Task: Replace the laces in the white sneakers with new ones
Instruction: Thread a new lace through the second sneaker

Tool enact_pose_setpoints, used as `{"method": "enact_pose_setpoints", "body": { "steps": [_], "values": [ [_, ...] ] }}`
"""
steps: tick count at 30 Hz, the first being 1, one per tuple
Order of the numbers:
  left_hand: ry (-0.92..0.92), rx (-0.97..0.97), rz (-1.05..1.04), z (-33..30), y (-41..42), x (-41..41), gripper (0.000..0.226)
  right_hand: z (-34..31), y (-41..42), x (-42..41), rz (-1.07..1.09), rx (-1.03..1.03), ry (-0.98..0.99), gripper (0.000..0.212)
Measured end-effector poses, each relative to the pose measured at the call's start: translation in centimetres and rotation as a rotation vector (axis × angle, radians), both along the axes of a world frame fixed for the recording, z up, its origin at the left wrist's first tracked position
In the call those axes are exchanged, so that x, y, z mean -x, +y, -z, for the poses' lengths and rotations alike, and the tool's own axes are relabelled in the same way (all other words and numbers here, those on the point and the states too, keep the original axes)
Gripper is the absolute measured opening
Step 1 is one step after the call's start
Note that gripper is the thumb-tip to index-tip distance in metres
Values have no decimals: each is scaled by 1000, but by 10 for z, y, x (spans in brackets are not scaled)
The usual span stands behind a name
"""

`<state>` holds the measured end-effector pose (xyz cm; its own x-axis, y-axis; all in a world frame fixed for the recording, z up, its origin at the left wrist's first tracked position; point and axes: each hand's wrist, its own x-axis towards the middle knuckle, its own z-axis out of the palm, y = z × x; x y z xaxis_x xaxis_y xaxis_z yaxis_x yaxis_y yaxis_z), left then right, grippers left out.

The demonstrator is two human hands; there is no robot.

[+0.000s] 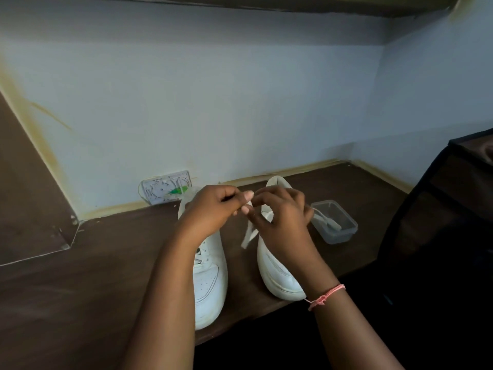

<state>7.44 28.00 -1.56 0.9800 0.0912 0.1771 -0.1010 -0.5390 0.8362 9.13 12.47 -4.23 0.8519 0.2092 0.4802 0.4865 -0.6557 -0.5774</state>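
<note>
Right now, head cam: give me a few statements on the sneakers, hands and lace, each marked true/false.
1. Both hands pinch the white lace above the gap between the sneakers. True; left hand, right hand.
2. The clear plastic container sits left of both sneakers. False; it sits right of the right sneaker.
3. The left sneaker lies on its side. False; it stands upright on the table.
4. A pink bracelet circles the right wrist. True.

bare desk left of sneakers, container right
</note>
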Motion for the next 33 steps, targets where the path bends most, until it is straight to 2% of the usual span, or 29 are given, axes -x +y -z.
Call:
{"method": "enact_pose_setpoints", "body": {
  "steps": [2,5,8,11,16,17,19,21,23,29,33],
  "values": [
    [14,30,38,0,0,2,28,2,-5,-4,13,-10,-31,14],
    [31,59,95,0,6,5,19,1,-16,-9,42,-60,-32,17],
    [-1,72,6,3,18,4,17,2,-25,-14,89,-97,2,16],
    [-60,177,-82,6,21,3,12,1,-32,-17,94,-98,57,18],
    [-191,253,-91,8,16,-4,12,-3,-41,-17,-32,160,235,16],
    [-199,226,-66,6,10,-5,14,-4,-41,-16,-46,150,229,23],
    [-190,172,23,5,-8,-8,17,-6,-37,-15,-80,1,192,35],
    [-184,168,102,9,-26,-13,15,-7,-30,-15,-173,-167,196,36],
    [-190,185,125,12,-35,-16,13,-4,-27,-17,-212,-236,167,42],
    [-182,235,101,16,-33,-19,5,-2,-34,-23,-109,-231,159,40],
    [-171,253,39,17,-28,-17,1,-3,-39,-24,-4,-216,124,22]
  ]
}}
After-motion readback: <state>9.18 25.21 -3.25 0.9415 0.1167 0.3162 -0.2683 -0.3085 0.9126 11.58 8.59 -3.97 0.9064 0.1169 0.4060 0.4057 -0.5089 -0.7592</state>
